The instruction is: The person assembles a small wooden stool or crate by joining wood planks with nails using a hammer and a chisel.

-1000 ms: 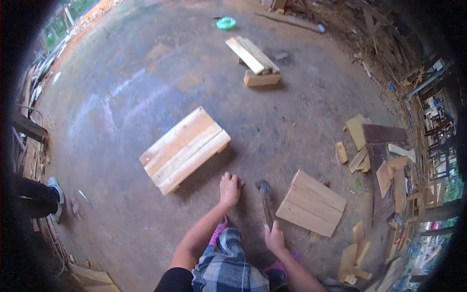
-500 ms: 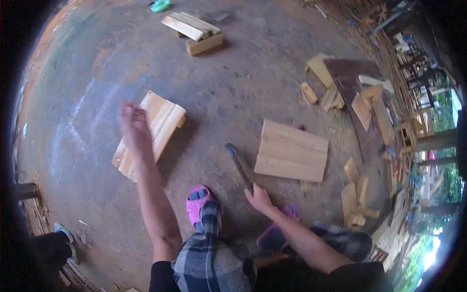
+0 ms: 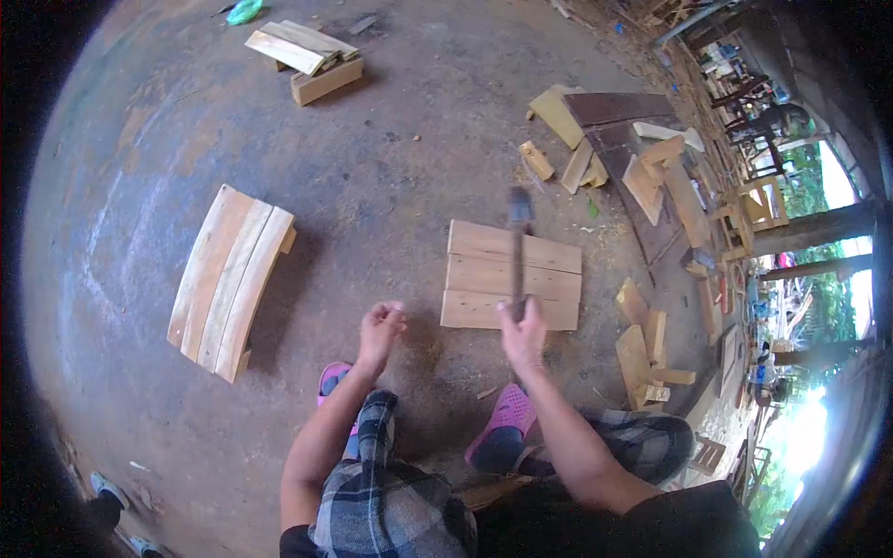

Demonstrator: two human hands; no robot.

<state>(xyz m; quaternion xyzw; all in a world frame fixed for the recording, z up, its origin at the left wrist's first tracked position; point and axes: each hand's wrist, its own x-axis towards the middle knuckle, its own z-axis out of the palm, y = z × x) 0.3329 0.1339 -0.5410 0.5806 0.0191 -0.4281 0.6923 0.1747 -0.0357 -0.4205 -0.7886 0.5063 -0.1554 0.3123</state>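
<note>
My right hand [image 3: 524, 337] is closed around the handle of a hammer [image 3: 519, 242], its blurred head raised over a slatted wooden panel [image 3: 474, 274] on the ground. My left hand [image 3: 379, 337] is closed in a pinch between the two panels, touching neither; whatever its fingers hold is too small to make out. To the left, a second slatted wooden panel [image 3: 228, 274] rests on blocks, a little above the ground.
Boards stacked on a block [image 3: 326, 82] lie at the upper left, near a green bag [image 3: 245, 11]. Wood offcuts [image 3: 633, 363] and a dark brown board [image 3: 619, 110] are on the right. Another person's foot [image 3: 110, 490] shows at lower left.
My left hand has moved right and down, away from the left panel. The hammer in my right hand has swung upright over the right panel. The view has shifted, moving the scene leftward.
</note>
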